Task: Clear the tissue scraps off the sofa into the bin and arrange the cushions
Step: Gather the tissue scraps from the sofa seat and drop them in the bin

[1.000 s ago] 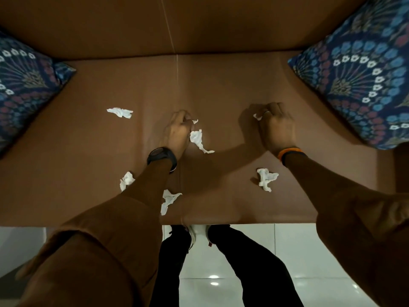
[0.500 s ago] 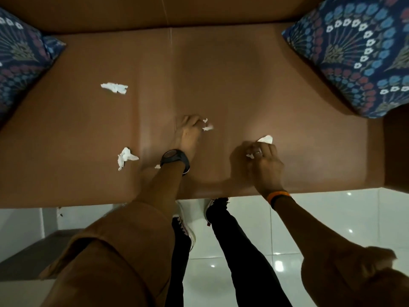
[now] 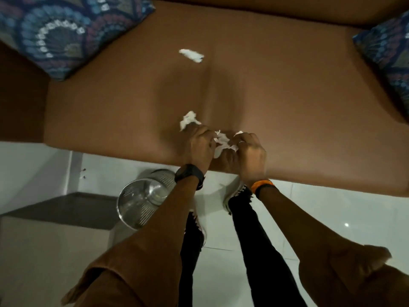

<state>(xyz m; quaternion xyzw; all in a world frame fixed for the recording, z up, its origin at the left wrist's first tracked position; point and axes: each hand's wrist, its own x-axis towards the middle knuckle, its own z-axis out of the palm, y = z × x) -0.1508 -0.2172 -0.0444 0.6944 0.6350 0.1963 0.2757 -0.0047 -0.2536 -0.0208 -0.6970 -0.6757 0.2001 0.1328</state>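
Observation:
My left hand (image 3: 199, 145) and my right hand (image 3: 249, 151) are side by side near the front edge of the brown sofa seat (image 3: 298, 103), both closed on a bunch of white tissue scraps (image 3: 223, 141) between them. Another scrap (image 3: 188, 119) lies on the seat, touching my left hand's fingers. A third scrap (image 3: 192, 55) lies farther back on the seat. A blue patterned cushion (image 3: 66, 29) rests at the seat's left end, and a second one (image 3: 389, 54) at the right end. The silver mesh bin (image 3: 141, 200) stands on the floor below my left forearm.
White tiled floor (image 3: 332, 218) runs in front of the sofa. My legs in black trousers and my shoes (image 3: 234, 196) stand right at the sofa edge. A low grey step (image 3: 62, 209) lies left of the bin. The dark sofa arm (image 3: 22, 103) is at far left.
Both hands gathered scraps and drew back together toward the seat's front edge. My view swung left and down, bringing the bin into sight. Fewer loose scraps lie on the seat.

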